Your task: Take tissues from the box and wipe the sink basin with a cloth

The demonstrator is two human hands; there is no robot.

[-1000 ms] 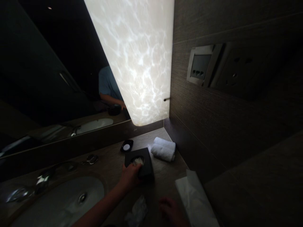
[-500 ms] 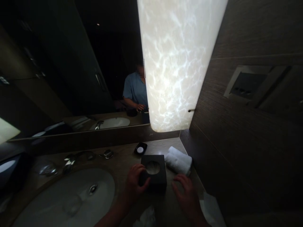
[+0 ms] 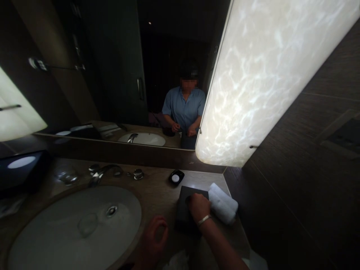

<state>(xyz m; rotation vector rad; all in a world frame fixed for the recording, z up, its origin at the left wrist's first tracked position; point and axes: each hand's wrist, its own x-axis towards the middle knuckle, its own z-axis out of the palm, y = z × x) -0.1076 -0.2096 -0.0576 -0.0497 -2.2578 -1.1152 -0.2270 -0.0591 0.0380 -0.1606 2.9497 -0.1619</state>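
A black tissue box (image 3: 183,213) stands on the counter to the right of the sink. My right hand (image 3: 200,207), a bracelet at its wrist, reaches over the top of the box. Its fingers are bent together at the opening, and their tips are hidden, so what they pinch does not show. Left of the box, apart from it, my left hand (image 3: 154,234) hovers with fingers loosely curled and a gap to the thumb. Nothing shows in it. A rolled white towel (image 3: 223,203) lies against the right side of the box.
The white sink (image 3: 70,240) holds a clear glass (image 3: 87,225). Behind it rises a chrome faucet (image 3: 104,174). A small black dish (image 3: 176,177) with a white round piece sits behind the box. Crumpled white tissue (image 3: 177,260) lies at the front. A lit panel (image 3: 253,93) hangs over the mirror.
My right hand has moved left from beside the box onto its opening. My left hand has let go of the box's left side and drawn back toward me. The view has swung left.
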